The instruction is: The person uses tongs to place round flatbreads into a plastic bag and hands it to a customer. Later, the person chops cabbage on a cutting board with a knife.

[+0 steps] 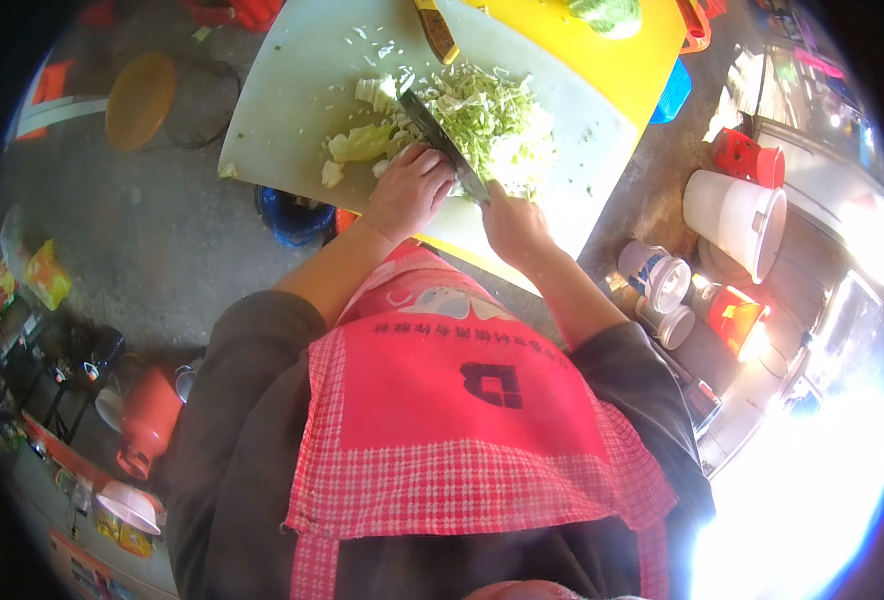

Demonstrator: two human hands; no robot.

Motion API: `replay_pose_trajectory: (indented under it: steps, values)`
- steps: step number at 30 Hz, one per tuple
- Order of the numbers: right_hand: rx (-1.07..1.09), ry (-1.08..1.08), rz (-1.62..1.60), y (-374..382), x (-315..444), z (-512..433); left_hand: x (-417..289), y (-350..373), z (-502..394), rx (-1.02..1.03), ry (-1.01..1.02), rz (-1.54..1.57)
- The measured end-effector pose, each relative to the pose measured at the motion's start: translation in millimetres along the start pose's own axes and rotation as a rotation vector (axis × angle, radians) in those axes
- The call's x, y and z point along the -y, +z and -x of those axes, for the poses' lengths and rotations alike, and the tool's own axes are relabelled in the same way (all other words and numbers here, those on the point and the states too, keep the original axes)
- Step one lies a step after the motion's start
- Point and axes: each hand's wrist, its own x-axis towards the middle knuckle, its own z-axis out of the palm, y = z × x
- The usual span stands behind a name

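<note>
My right hand grips the handle of a kitchen knife, whose dark blade points away to the upper left. Curled fingers of my left hand press down on cabbage close beside the blade; the part under them is mostly hidden. To the blade's right, a pile of shredded cabbage lies on the white cutting board. Larger cabbage pieces rest to the left of the blade. A second tool with a wooden handle lies at the board's far side.
Beneath the board is a yellow tabletop with a cabbage at its far end. A blue-lined bucket stands below the left edge. White pails stand on the floor at right, a red gas cylinder at left.
</note>
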Motion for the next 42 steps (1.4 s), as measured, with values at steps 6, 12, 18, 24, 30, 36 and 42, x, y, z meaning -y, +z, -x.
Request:
replay_pose_trajectory:
  steps: [6, 12, 18, 24, 30, 36, 42]
  values:
    - [-0.051, -0.059, -0.001, -15.6, -8.1, 15.0, 2.2, 0.7, -1.1, -0.015, 0.011, 0.020]
    - [-0.010, -0.018, -0.051, -1.7, -7.5, 12.6, 0.9, 1.6, -0.7, -0.062, 0.000, 0.057]
    - [-0.101, -0.029, -0.048, 9.6, 0.6, -4.9, -2.9, -5.8, -1.8, -0.008, -0.016, 0.026]
    - [-0.026, -0.028, -0.005, -14.6, -12.4, 36.6, -5.8, -9.0, 6.9, -0.057, 0.030, 0.015]
    - [0.013, -0.026, 0.006, 3.1, -7.1, 22.0, -1.2, -3.1, 7.8, -0.021, 0.016, 0.027]
    - [-0.072, -0.103, 0.029, 3.4, -6.4, 11.5, 0.0, -5.0, 7.7, -0.022, 0.041, 0.031]
    - [-0.045, -0.099, -0.035, 1.7, -15.4, 35.1, -0.7, -3.0, 8.8, -0.050, 0.019, 0.044]
